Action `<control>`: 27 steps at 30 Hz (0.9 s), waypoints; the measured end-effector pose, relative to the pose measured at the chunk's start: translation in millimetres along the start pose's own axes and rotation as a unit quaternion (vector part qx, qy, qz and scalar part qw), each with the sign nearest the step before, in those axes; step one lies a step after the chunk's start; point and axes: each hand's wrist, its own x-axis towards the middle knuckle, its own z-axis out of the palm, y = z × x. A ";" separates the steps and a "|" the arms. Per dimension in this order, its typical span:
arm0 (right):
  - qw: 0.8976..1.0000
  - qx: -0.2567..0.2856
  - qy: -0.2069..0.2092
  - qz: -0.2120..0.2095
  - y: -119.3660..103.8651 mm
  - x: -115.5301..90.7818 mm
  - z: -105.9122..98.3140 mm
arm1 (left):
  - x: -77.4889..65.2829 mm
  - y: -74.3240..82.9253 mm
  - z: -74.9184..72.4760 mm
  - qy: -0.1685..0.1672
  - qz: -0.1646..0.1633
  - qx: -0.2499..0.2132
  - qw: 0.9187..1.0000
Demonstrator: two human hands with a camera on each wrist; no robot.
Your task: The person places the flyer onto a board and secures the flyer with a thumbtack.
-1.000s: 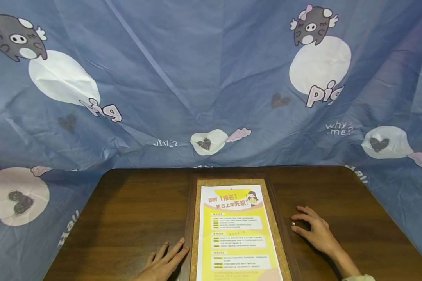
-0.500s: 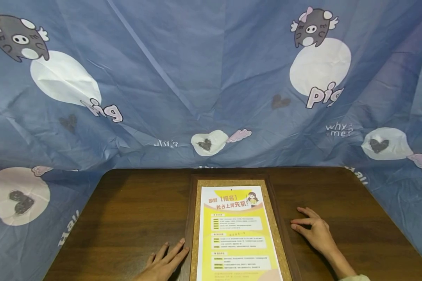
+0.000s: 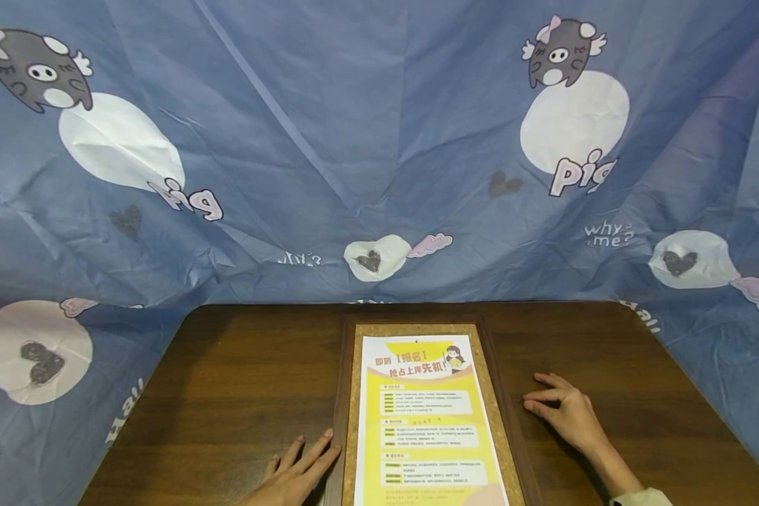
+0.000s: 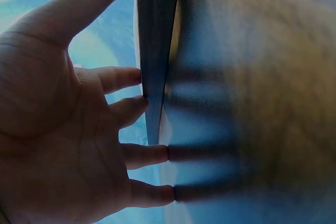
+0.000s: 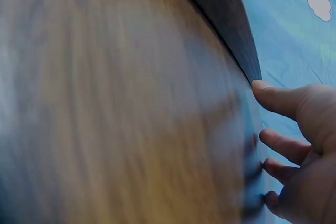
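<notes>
A framed cork board carries a yellow and white printed poster and lies on the dark wooden table. My left hand rests beside its left edge, fingers spread and straight; the left wrist view shows the palm and fingers against the tabletop beside the dark frame. On the other side, my right hand brings thumb and index fingertip together just off the frame's right edge. A tiny white thing seen there earlier is hidden at those fingertips. In the right wrist view the thumb reaches the dark frame's end.
A blue cloth with pig and heart prints hangs behind the table and around its sides. A small dark pin shows at the poster's top edge. The table's rounded far edge meets the cloth.
My right thumb and index finger, parted around a tiny white thing a second ago, have come together over it, and it is out of sight. The left hand and board stay put.
</notes>
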 end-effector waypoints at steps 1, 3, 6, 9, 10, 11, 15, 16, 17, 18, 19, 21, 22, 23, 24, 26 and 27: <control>1.000 0.000 0.000 -0.002 -0.4 1.1 -1.1 | 0.0 -0.1 -0.1 0.000 0.001 0.002 1.000; 1.000 0.002 -0.005 -0.004 -1.8 3.2 -3.8 | -0.1 0.1 -0.8 0.000 0.002 0.005 1.000; 1.000 0.009 -0.011 -0.004 -5.3 6.7 -9.2 | -0.6 0.4 -1.5 -0.001 0.000 0.007 1.000; 1.000 0.011 -0.009 -0.006 -10.4 12.0 -14.8 | -1.0 0.4 -1.3 0.000 0.002 0.008 1.000; 1.000 0.012 -0.007 -0.007 -12.4 14.2 -16.5 | -0.8 0.3 -1.2 0.001 0.003 0.008 1.000; 1.000 0.011 -0.004 -0.009 -14.6 16.7 -18.1 | -0.8 0.2 -1.0 0.001 0.005 0.008 1.000; 1.000 0.006 0.009 -0.023 -24.4 30.1 -22.4 | -0.4 0.1 -0.5 0.002 0.010 0.002 1.000; 1.000 0.007 0.010 -0.027 -26.9 33.6 -22.8 | -0.4 0.1 -0.5 0.002 0.009 0.000 1.000; 0.999 0.007 0.011 -0.033 -29.5 37.3 -22.7 | -0.6 0.2 -0.5 0.001 0.008 -0.002 1.000; 0.999 0.007 0.010 -0.038 -32.2 41.1 -22.5 | -0.6 0.3 -0.5 0.001 0.008 -0.003 1.000; 0.999 0.009 0.009 -0.043 -35.5 44.9 -22.4 | -0.5 0.2 -0.6 0.001 0.008 -0.001 1.000; 0.999 0.012 0.008 -0.050 -41.9 53.1 -21.2 | -0.3 0.4 -0.9 -0.001 0.006 0.000 1.000; 0.999 0.016 0.006 -0.051 -45.4 56.9 -20.4 | -0.2 0.6 -1.2 -0.002 0.005 0.002 1.000; 0.998 0.019 0.005 -0.053 -49.3 60.6 -19.4 | -0.1 0.8 -1.4 -0.003 0.004 0.005 1.000; 0.998 0.022 0.003 -0.053 -53.1 64.2 -18.4 | 0.1 0.9 -1.6 -0.005 0.003 0.005 1.000; 0.998 0.027 -0.002 -0.056 -60.2 70.9 -15.4 | 0.4 1.2 -1.6 -0.008 -0.001 0.007 1.000; 0.998 0.029 -0.006 -0.057 -63.8 73.9 -13.6 | 0.4 1.4 -1.7 -0.010 -0.003 0.006 1.000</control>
